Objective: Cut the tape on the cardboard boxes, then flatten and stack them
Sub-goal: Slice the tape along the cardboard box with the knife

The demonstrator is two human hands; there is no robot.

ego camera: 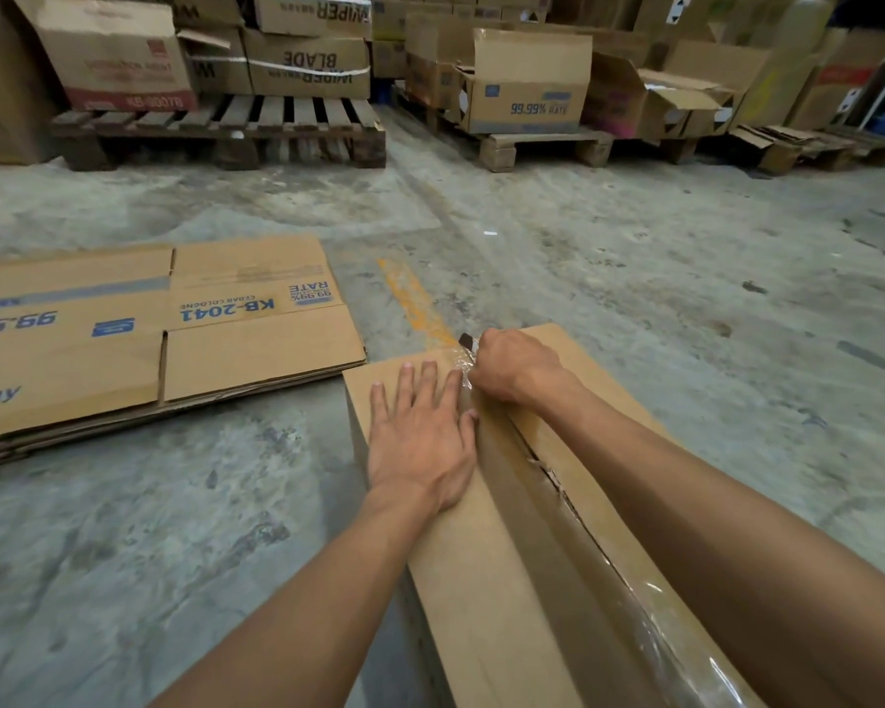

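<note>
A closed brown cardboard box (461, 564) stands on the floor right in front of me. A strip of clear tape (573, 528) runs along its top seam, and the seam is split open along the nearer stretch. My left hand (420, 431) lies flat on the left flap, fingers straight, just beside the seam. At the far end of the seam my right hand (517, 367) grips a knife (467, 342), whose dark tip sticks out beyond the fist. A low stack of flattened boxes (149, 334) with blue print lies on the floor to the left.
Bare concrete floor (660, 278) spreads ahead and to the right. Along the back stand wooden pallets (226, 132) loaded with stacked and opened cardboard boxes (524, 79). More flattened cardboard (788, 138) lies at the far right.
</note>
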